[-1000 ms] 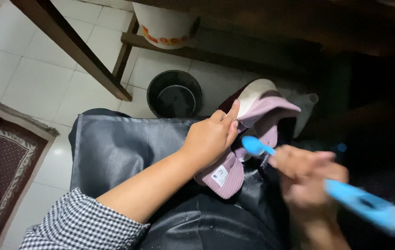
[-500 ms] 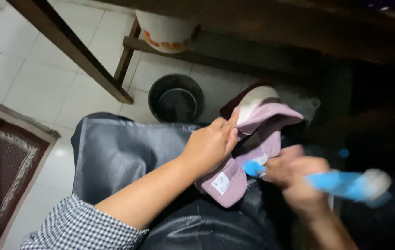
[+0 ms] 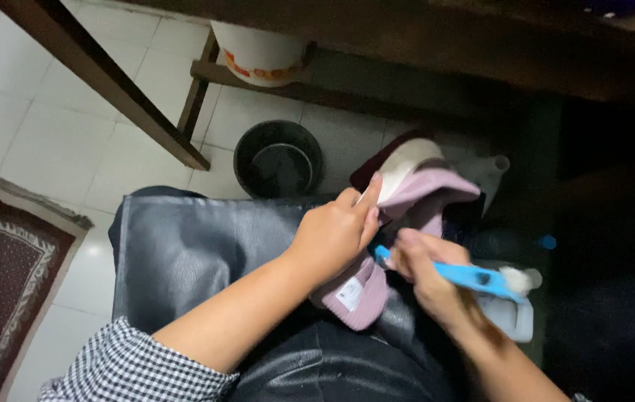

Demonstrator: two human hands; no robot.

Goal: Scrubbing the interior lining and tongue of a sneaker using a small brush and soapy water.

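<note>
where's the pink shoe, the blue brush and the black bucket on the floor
pink shoe (image 3: 421, 195), head view, on its upper near the toe
blue brush (image 3: 466, 276), head view, on the middle of its handle
black bucket (image 3: 278, 159), head view, on its inside bottom

The shoe (image 3: 407, 223) is pink with a white inside and a small white tag. The brush (image 3: 466, 277) is bright blue. The apron (image 3: 198, 253) is shiny grey. The sleeve (image 3: 146, 368) has small black and white checks. The bucket (image 3: 278, 158) is black. On the left, the rug (image 3: 4, 275) is dark red with a pale pattern.
</note>
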